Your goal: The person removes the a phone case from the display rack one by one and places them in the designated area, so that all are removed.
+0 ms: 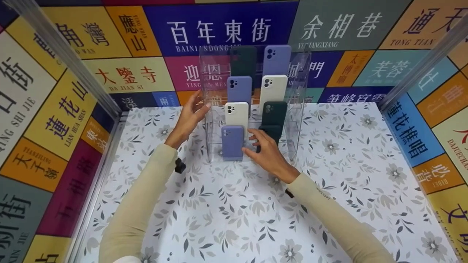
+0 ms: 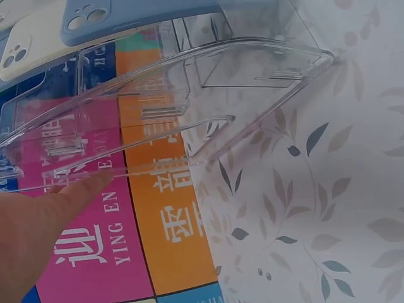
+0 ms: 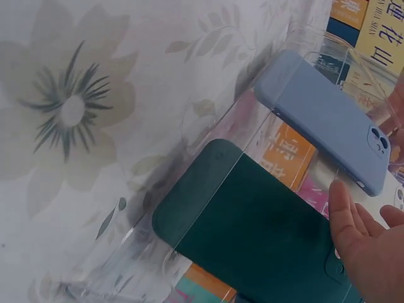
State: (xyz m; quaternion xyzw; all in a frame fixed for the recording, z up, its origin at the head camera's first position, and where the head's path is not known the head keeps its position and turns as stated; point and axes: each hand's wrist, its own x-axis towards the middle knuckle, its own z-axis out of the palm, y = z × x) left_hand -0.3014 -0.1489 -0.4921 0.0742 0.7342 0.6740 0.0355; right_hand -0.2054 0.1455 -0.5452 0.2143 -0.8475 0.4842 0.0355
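Note:
A clear acrylic tiered stand (image 1: 298, 109) holds several phone cases in two columns. Lowest on its left is a lavender phone case (image 1: 232, 143); lowest on its right is a dark green one, which shows large as a green phone case (image 3: 252, 221) in the right wrist view. My left hand (image 1: 191, 117) is at the stand's left side, a fingertip right at the clear panel's edge (image 2: 221, 120). My right hand (image 1: 268, 151) reaches between the two lowest cases with its fingers loosely extended, overlapping the green one. Nothing is held in it.
Higher on the stand are white phone cases (image 1: 273, 91), more lavender cases (image 1: 276, 60) and dark green ones (image 1: 243, 62). A floral-patterned cloth (image 1: 226, 219) covers the table. Behind stands a wall of colourful panels (image 1: 226, 25), with metal posts (image 1: 413, 54) at the corners.

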